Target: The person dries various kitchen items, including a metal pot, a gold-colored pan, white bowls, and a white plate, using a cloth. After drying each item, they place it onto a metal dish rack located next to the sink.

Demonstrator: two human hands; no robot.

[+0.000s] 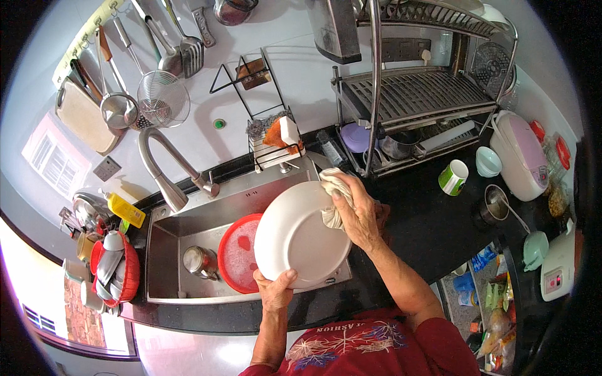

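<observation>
A white plate point(304, 235), its underside with a foot ring turned up, is tilted over the right part of the sink. My left hand point(276, 291) grips its lower edge, thumb on the near surface. At the upper right edge, my right hand point(356, 216) has its fingers closed around a whitish cloth point(333, 195) pressed against the plate. Partly covered by the plate, a red basin point(226, 234) with foamy water rests in the sink point(164, 257). A metal mug point(199, 261) lies beside it.
A faucet point(164, 164) arches over the sink's left side. A red basket point(130, 279) of dishes stands left, near a yellow bottle point(125, 210). Rightward, the black counter point(407, 219) holds a green-and-white cup point(453, 178), a small pot point(495, 204) and a rice cooker point(519, 155). A metal rack point(375, 94) rises behind.
</observation>
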